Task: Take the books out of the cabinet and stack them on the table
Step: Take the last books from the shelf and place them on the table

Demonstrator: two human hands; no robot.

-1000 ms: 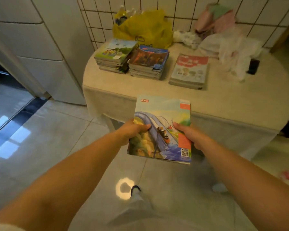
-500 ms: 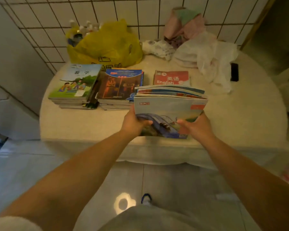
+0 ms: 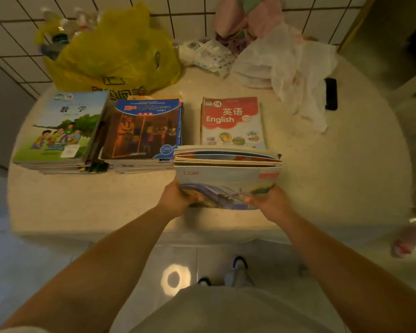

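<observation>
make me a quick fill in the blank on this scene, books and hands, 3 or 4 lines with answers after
1. Both hands, left and right, hold a bundle of books by its ____ edge.
2. The red book lying beyond the bundle bears the word ____.
3. The number of book piles already on the table is ____.
4. The big plastic bag behind the left piles is ____ in colour.

Missing words: near; English; three; yellow
</observation>
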